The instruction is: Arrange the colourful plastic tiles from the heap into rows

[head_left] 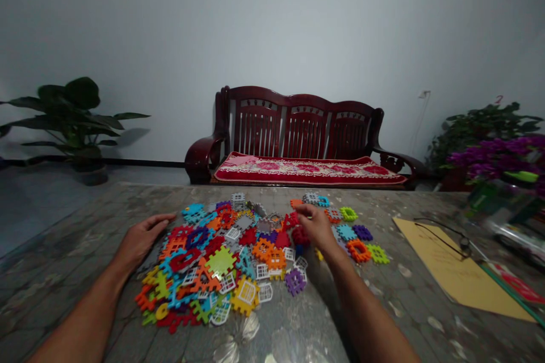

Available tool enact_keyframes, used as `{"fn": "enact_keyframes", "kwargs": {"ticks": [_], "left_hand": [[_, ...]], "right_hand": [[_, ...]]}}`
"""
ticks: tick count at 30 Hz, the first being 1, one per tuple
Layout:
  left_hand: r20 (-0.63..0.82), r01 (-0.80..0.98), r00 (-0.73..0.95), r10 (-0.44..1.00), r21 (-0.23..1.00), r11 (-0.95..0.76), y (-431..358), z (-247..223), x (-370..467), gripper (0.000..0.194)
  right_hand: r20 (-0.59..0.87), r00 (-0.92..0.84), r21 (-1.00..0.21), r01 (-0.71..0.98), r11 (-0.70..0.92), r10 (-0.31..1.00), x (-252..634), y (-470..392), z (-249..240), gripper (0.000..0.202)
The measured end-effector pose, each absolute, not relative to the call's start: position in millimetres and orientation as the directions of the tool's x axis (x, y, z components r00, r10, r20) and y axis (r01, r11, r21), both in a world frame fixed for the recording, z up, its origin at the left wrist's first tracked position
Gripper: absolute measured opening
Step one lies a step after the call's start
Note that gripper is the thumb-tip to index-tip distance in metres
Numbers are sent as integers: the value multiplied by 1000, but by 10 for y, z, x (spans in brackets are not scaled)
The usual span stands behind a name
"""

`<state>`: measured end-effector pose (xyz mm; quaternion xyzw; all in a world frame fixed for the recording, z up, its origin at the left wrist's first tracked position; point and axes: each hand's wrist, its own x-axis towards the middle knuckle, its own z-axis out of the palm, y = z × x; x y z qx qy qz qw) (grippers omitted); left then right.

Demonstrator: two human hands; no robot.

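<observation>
A wide pile of colourful interlocking plastic pieces (221,262) covers the middle of the patterned table (289,329). Beside its left edge is my left hand (143,235), fingers extended and nothing visible in them. My right hand (314,226) reaches over the pile's right edge, next to red pieces (300,235); its fingertips are bent and small in view, so whether they hold a piece is unclear. Right of that hand lies a smaller group with an orange square ring (359,250), a lime piece (377,254) and a purple piece (363,232).
On the right are a yellow envelope (455,272), glasses (465,245), a green-lidded jar (517,198) and purple flowers (502,156). A dark red wooden bench (304,130) stands behind the table. Potted plants (80,119) stand at far left and right.
</observation>
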<state>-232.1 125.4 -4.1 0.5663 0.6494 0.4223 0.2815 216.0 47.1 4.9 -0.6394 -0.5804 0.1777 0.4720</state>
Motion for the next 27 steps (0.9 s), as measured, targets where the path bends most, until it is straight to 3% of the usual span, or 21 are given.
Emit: {"fn": "enact_keyframes", "kwargs": {"ticks": [5, 10, 19, 27], "left_hand": [[117, 504, -220, 969, 864, 10, 1268, -64, -2327, 35], [117, 507, -233, 965, 862, 17, 1282, -87, -2328, 33], [106, 472, -223, 969, 882, 12, 1333, -157, -2374, 38], [101, 480, -248, 963, 877, 31, 1288, -86, -2326, 31]], "right_hand": [[297, 306, -592, 802, -77, 904, 3132, 628, 127, 54], [241, 244, -368, 918, -144, 939, 3656, 680, 1, 79], [222, 249, -325, 930, -169, 943, 3811, 692, -144, 76], [249, 215, -284, 948, -141, 944, 3799, 671, -129, 65]]}}
